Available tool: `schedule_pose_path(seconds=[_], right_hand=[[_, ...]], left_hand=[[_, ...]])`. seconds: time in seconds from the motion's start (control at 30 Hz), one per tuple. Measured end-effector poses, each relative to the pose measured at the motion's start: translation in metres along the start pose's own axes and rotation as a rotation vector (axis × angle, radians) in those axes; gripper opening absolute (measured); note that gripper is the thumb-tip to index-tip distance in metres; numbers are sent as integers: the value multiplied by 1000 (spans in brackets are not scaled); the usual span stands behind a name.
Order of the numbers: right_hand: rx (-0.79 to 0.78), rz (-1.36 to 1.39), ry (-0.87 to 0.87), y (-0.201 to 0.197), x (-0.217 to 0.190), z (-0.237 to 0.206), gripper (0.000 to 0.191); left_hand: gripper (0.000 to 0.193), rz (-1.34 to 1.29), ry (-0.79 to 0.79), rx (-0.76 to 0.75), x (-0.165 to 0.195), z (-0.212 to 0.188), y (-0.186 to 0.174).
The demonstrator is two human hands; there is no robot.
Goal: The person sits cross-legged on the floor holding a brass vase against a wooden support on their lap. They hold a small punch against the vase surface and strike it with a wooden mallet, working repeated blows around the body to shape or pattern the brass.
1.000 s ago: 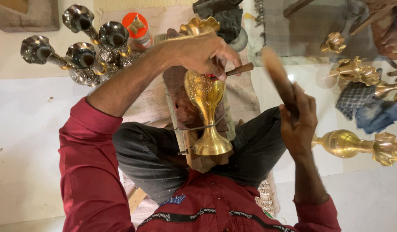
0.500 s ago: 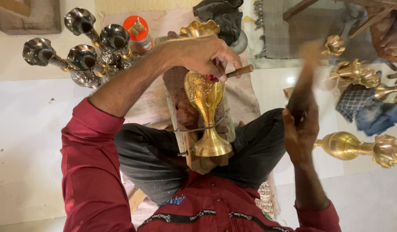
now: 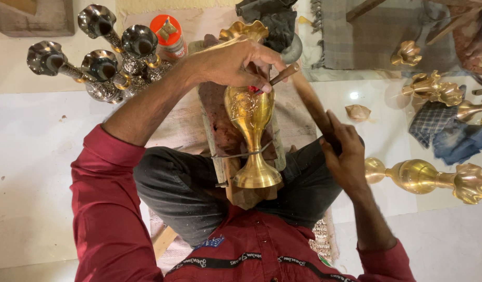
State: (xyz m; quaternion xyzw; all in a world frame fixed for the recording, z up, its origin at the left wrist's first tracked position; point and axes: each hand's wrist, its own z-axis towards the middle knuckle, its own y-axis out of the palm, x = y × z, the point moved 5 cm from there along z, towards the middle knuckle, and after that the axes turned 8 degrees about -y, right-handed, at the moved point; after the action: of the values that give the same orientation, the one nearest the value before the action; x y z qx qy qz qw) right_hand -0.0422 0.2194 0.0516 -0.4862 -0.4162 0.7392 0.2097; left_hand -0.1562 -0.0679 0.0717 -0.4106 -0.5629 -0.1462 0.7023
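Head view — brass vase (image 3: pixel 250 112) under left hand (image 3: pixel 235 63)

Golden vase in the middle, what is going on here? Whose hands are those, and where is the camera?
The camera sits on a person's head and looks down, so you see their own red sleeves and lap. The golden vase lies on a wooden block between their knees. Their left hand presses a thin tool against it. Their right hand grips a wooden stick. Silver vases stand to the left, and another gold vase lies to the right.
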Motion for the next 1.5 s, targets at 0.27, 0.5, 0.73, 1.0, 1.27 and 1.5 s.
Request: schedule_pose_path(seconds=[0.27, 0.5, 0.73, 1.0, 1.27, 1.5], right_hand=[[-16, 33, 38, -18, 3, 16, 69], [197, 262, -38, -34, 11, 21, 51], [258, 346, -57, -39, 9, 20, 49], [236, 312, -125, -36, 0, 22, 65], [178, -380, -268, -38, -7, 20, 58], [191, -26, -196, -40, 4, 16, 52]], left_hand=[[42, -7, 7, 2, -4, 2, 1], [39, 41, 29, 6, -2, 3, 0], [40, 95, 41, 6, 1, 6, 0], [39, 49, 99, -29, 2, 6, 0], [34, 76, 67, -48, 3, 6, -2], [30, 69, 90, -81, 12, 6, -4]])
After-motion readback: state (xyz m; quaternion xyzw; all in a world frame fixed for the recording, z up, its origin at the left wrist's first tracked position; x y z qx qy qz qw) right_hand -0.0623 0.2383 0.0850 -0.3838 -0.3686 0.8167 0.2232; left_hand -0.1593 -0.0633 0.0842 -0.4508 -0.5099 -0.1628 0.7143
